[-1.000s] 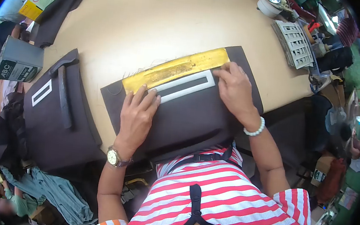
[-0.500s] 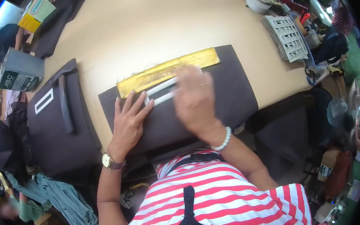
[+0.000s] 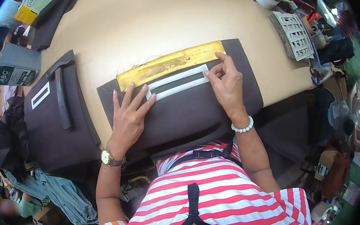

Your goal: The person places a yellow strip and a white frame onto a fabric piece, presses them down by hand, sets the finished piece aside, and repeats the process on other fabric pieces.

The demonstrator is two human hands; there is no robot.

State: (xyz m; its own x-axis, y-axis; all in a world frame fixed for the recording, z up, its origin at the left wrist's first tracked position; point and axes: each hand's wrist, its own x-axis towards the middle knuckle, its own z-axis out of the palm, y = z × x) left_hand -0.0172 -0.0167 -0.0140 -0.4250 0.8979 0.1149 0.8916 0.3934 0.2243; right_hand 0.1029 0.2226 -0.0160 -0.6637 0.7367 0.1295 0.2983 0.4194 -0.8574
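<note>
Across the dark fabric (image 3: 179,117) in front of me lies a yellow strip (image 3: 171,64), and just below it a long white rectangular frame (image 3: 180,88). My left hand (image 3: 128,116) rests flat with fingers spread, its fingertips on the frame's left end and the yellow strip's lower left edge. My right hand (image 3: 228,84) touches the frame's right end with thumb and bent fingers, while one fingertip reaches the right end of the yellow strip. Whether the right fingers pinch the frame's edge is hard to tell.
Another dark fabric piece (image 3: 52,130) at the left bears a hammer (image 3: 63,97) and a small white frame (image 3: 40,95). Beyond are a metal can (image 3: 18,64) and a yellow-green box (image 3: 33,6). White slotted sheets (image 3: 295,36) lie at the upper right.
My right hand has moved right, from over the middle of the white frame to its right end, uncovering the frame. My left hand has stayed at the left end.
</note>
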